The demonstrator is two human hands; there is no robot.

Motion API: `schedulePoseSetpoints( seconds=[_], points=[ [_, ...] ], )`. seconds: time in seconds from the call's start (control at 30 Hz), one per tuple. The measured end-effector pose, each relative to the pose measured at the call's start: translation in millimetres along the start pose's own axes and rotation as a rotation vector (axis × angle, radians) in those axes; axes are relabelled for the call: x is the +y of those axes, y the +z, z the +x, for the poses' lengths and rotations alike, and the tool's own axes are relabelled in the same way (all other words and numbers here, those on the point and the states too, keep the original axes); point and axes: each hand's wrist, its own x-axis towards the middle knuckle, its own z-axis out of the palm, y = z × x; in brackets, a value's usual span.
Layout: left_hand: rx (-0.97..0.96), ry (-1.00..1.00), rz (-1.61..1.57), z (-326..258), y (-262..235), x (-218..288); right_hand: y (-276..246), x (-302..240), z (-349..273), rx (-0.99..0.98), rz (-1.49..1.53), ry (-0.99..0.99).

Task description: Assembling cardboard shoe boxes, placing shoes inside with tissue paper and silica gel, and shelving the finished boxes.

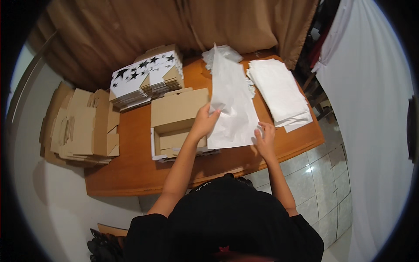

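A large sheet of thin white paper stands partly raised over the middle of the table, its far end rising to a point. My left hand pinches the sheet at its left edge, thumb on top. By the lower right corner is my right hand, thumb and fingers apart; whether the fingertips touch the paper I cannot tell. An open brown cardboard box, white outside, sits under and beside my left forearm, lid folded back. The sheet covers part of its right side.
A stack of white paper sheets lies on the right of the wooden table. Crumpled white paper sits at the back. Flattened star-printed boxes and brown cardboard boxes are piled on the left. A brown curtain hangs behind.
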Motion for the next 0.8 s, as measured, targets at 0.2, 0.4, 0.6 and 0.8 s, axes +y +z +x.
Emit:
schedulePoseSetpoints(
  seconds=[0.2, 0.4, 0.6, 0.8],
  points=[
    [0.178, -0.04, -0.102, -49.0, -102.1, -36.6, 51.2, -42.6, 5.0, -0.116, 0.313, 0.213],
    [0.206, -0.271, -0.009, -94.6, -159.6, -81.9, 101.5, -83.8, -8.0, -0.246, 0.542, 0.282],
    [0.335, -0.26, 0.131, -113.2, -166.5, -137.6, 139.6, -100.1, -3.5, -0.213, 0.266, 0.132],
    [0.401, -0.013, 0.767, -123.1, -154.2, -63.0, 173.8, -109.8, 41.8, -0.306, 0.023, -0.248]
  ],
)
